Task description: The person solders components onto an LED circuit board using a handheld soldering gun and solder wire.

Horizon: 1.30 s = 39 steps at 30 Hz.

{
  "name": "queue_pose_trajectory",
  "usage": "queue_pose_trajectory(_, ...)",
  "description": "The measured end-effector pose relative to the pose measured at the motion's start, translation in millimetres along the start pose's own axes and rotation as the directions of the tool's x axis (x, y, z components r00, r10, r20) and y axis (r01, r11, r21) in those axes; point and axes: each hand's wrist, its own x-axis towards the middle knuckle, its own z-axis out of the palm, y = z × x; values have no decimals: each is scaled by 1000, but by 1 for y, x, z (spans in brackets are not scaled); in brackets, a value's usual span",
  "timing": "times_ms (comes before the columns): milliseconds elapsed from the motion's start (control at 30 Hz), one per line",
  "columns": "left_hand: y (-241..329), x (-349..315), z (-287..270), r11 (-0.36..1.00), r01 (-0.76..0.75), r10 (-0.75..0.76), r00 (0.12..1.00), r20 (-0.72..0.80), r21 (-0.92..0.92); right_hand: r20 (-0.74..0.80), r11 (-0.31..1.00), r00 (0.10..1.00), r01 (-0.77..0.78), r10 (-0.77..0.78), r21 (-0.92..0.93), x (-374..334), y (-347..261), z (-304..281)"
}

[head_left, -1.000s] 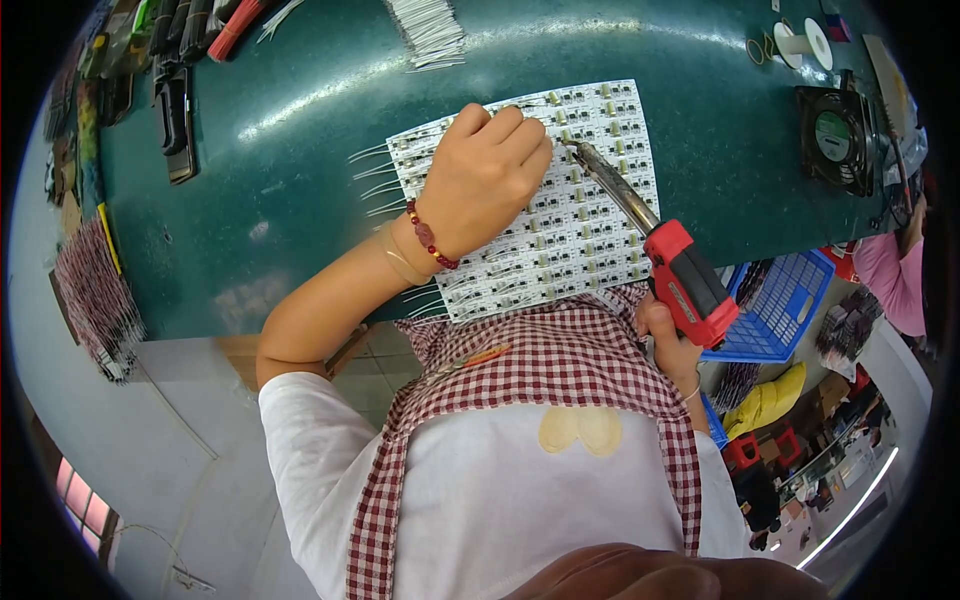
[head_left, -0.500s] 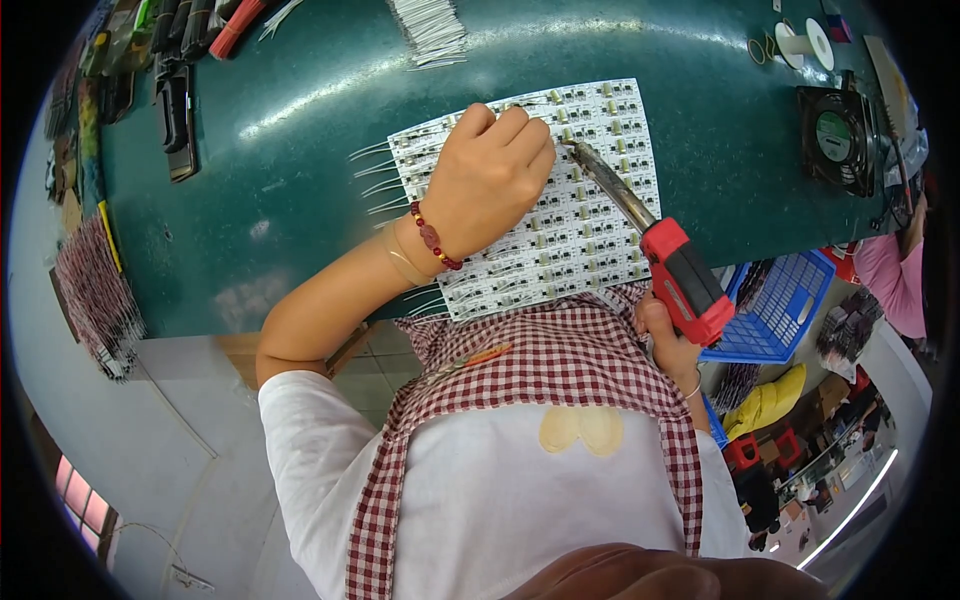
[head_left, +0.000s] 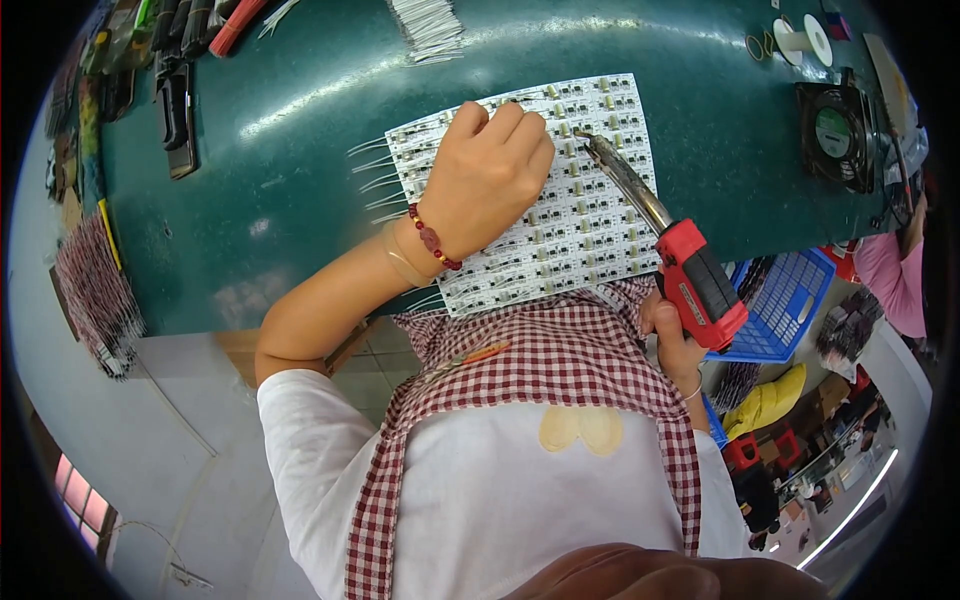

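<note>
A white board (head_left: 607, 225) is laid at the near edge of the green table (head_left: 300, 180). It is partly covered by the left hand (head_left: 492, 175), which is curled; whether anything is held in it cannot be told. A red and black soldering iron (head_left: 702, 287) is held in the right hand (head_left: 679, 345) and is pointed at the board's far part. Thin wires (head_left: 371, 166) are seen at the board's left edge. A black fan (head_left: 836, 133) is set on the right.

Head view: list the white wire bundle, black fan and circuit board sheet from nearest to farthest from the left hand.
1. Circuit board sheet, directly under the left hand
2. White wire bundle, beyond the sheet
3. Black fan, toward the right edge
</note>
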Motion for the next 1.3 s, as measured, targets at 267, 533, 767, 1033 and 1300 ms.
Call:
queue_pose_trajectory(267,10,-2,-20,999,37,-40,995,-88,-30,-11,998,999,47,-47,-30,-2,2,2)
queue_pose_trajectory(533,1,-12,3,992,-38,26,995,-95,-122,39,994,999,27,-23,-104,-4,8,4)
queue_pose_trajectory(767,4,-7,2,992,13,-18,999,-33,-126,76,993,991,-114,112,18,-4,7,-2)
queue_pose_trajectory(1033,5,-3,0,995,38,-36,999,23,-87,40,990,998,-48,54,-136,-3,17,-4)
queue_pose_trajectory(1300,6,-1,-1,994,51,-47,998,43,-94,-2,995,999,46,-46,-93,-3,1,6)
